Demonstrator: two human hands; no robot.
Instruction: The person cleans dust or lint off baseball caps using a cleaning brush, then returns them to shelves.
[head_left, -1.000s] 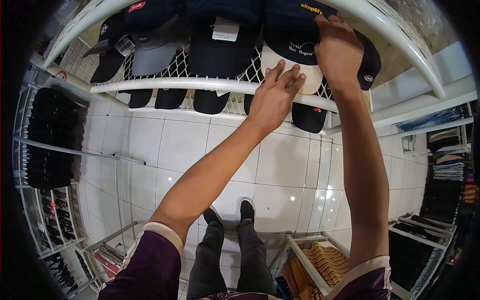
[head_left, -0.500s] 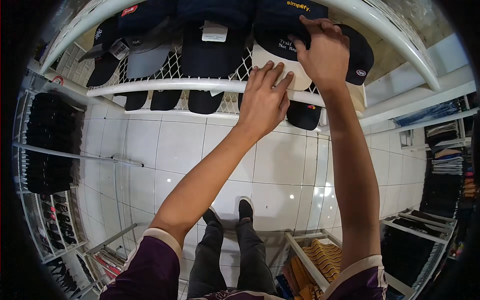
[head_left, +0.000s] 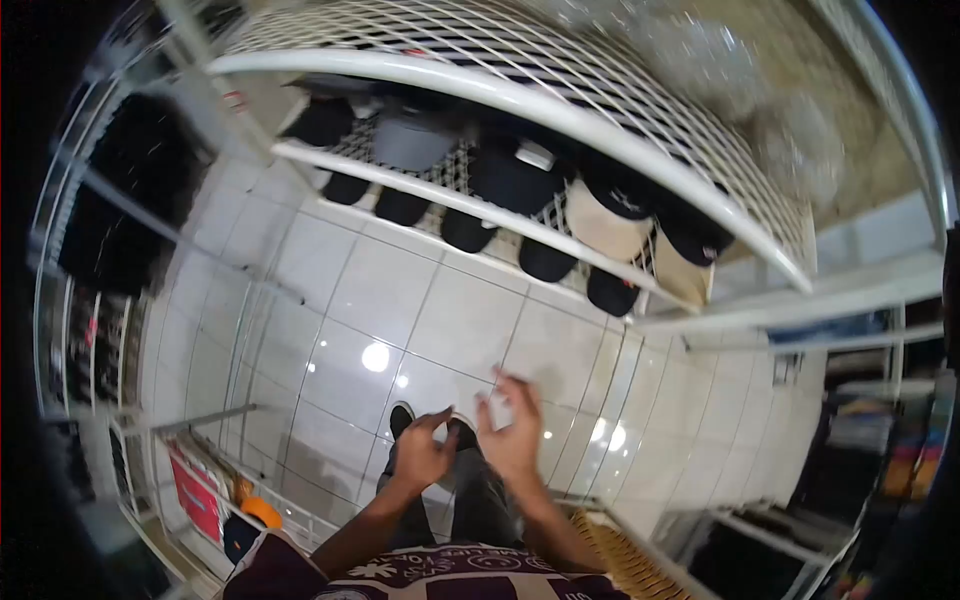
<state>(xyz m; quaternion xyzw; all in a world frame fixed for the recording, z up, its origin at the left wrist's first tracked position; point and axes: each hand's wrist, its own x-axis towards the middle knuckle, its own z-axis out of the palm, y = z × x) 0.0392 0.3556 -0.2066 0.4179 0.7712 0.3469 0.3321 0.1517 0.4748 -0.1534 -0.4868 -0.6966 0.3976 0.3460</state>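
Observation:
Both hands are drawn in low in front of my body, away from the shelves. My left hand (head_left: 424,455) has its fingers bent loosely and apart, with nothing visible in it, above my trousers. To its right, my right hand (head_left: 512,425) has thumb and fingers spread, over the white tiled floor (head_left: 400,300). Farther forward, a beige cap with a black brim (head_left: 605,222) sits on the white rack, beside a black cap with a white tag (head_left: 515,175) and a grey cap (head_left: 413,140).
A white mesh shelf (head_left: 560,95) spans the top, holding clear plastic at its right. Dark clothes (head_left: 130,200) hang at the left. A striped yellow garment (head_left: 625,560) is at lower right, an orange item (head_left: 261,512) at lower left. Clothing stacks stand at far right.
My hands have left the caps and come back toward my body, both lower in view. The view has shifted and tilted, showing the upper mesh shelf.

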